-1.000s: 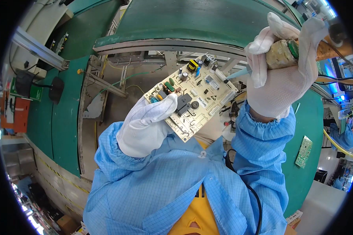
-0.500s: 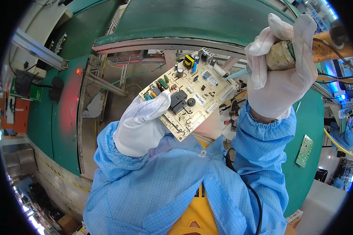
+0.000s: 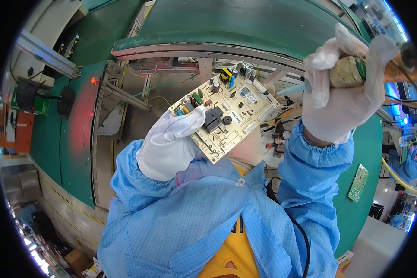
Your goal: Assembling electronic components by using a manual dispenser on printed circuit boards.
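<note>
My left hand (image 3: 169,146), in a white glove, grips the lower left edge of a cream circuit board (image 3: 240,126), thumb on top beside black relays. The board is tilted, with its component side up: capacitors, a yellow-and-black transformer and pale connectors show. Off the board's right side, my gloved right hand (image 3: 336,109) is closed around a tool with a thick tan wrapped grip (image 3: 345,74) and a green patch. A pale blue pointed tip (image 3: 292,89) sticks out left of that hand, near the board's upper right corner. The tool's exact kind is unclear.
A green bench with a metal edge rail (image 3: 208,50) runs across the far side. Another green surface (image 3: 81,139) lies left, with a red glow. On the right bench rests a second circuit board (image 3: 358,183). A dark cable (image 3: 303,231) hangs along my right side.
My right hand and its tool have shifted right and slightly down, so the pale tip is farther from the board. The left hand and board have moved only slightly right.
</note>
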Motion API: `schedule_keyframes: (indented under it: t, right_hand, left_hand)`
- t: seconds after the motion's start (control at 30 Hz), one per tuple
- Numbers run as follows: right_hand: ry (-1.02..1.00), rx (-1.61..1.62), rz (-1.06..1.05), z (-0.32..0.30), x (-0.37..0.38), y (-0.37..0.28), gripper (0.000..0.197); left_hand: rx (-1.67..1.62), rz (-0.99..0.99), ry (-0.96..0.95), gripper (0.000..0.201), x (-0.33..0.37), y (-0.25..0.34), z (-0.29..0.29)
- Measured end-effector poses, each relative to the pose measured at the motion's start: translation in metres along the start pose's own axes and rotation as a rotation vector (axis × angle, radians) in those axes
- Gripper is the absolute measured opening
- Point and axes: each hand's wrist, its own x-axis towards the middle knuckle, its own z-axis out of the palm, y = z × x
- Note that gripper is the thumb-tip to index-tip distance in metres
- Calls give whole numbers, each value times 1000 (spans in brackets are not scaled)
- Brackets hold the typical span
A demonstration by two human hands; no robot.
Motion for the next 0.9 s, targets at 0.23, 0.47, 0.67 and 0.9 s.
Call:
schedule_keyframes:
  t: [0.23,0.47,0.67,0.9]
  right_hand:
    - [110,-262,65,-32,-1,2,43]
    - [108,-54,218,-40,9,-6,45]
    - [110,-105,203,-47,12,-10,50]
    - [122,-143,219,-50,11,-8,52]
  left_hand:
    - [351,327,231,24,43,74,-39]
    - [1362,1099,673,41,76,257,-136]
    - [1743,840,1354,56,86,357,-231]
    - [2095,518,1043,65,72,345,-228]
